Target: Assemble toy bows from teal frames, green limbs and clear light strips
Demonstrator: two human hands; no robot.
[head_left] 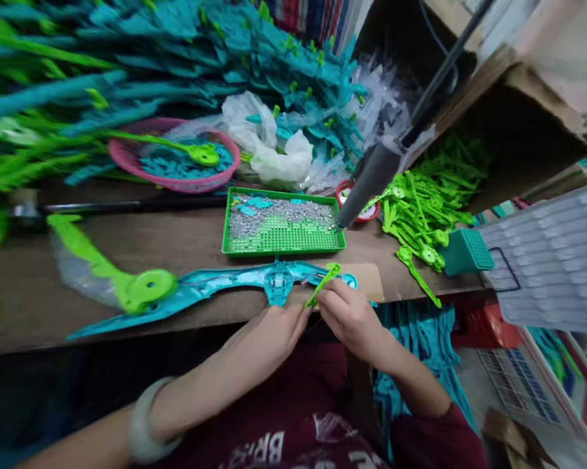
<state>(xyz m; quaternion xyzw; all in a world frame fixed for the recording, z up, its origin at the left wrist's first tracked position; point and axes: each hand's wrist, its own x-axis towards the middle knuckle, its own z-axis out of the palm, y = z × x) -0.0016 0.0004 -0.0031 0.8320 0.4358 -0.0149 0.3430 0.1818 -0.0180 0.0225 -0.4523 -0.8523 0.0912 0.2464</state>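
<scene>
A small lime-green plastic piece is pinched at its lower end by my left hand. My right hand has its fingers closed against the same piece from the right. Just beyond both hands lies a long teal plastic bow-shaped part, inner side up, with a thin wire along it. Its right end is partly covered by the green piece and my fingers. A larger lime-green curved part with a round hub rests over the bow part's left arm.
A green perforated tray of small metal screws and teal bits stands behind the bow part. Above it hangs a grey powered screwdriver. Nearby are a pink basket of teal pieces, a green parts pile, a teal pile and flat cardboard.
</scene>
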